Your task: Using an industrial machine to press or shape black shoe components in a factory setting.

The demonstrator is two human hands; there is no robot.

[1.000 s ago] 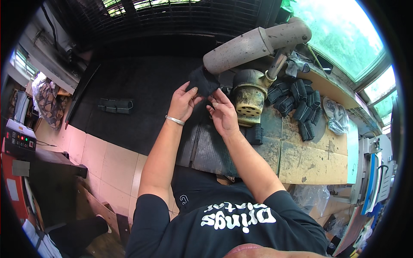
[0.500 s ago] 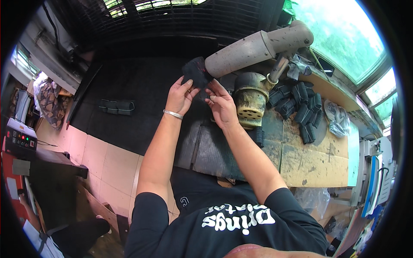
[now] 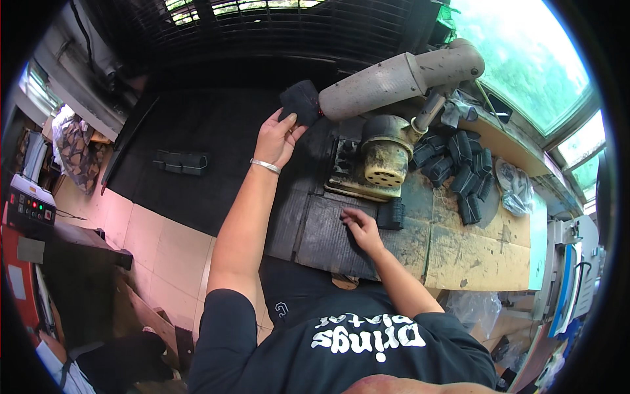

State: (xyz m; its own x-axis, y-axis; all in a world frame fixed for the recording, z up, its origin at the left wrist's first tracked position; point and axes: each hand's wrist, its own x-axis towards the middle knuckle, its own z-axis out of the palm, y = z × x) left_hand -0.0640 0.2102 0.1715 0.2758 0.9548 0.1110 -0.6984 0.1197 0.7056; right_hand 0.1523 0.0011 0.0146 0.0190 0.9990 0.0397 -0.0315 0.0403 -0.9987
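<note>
High on the black work surface, my left hand (image 3: 275, 138), with a silver bracelet at the wrist, pinches a black block-like piece (image 3: 299, 102) by its lower edge. That piece is up against the open end of a thick grey tube (image 3: 367, 87); whether the two touch cannot be made out. My right hand (image 3: 361, 231) is low over a dark-stained cardboard sheet (image 3: 325, 244), fingers loosely bent, thumb apart, with nothing visible in them. Just beyond its fingers stands a small ribbed black block (image 3: 392, 214), next to the base of a soot-stained yellowish machine head (image 3: 386, 161).
Several black bundles tied with pale thread (image 3: 467, 169) are heaped at the right, beside a clear plastic bag (image 3: 514, 187). A black roll (image 3: 181, 163) lies at the left. A control box with lit buttons (image 3: 31, 205) stands at the far left.
My right hand has left the black piece and come down toward me onto the cardboard. My left hand still holds the piece near the tube end, slightly turned.
</note>
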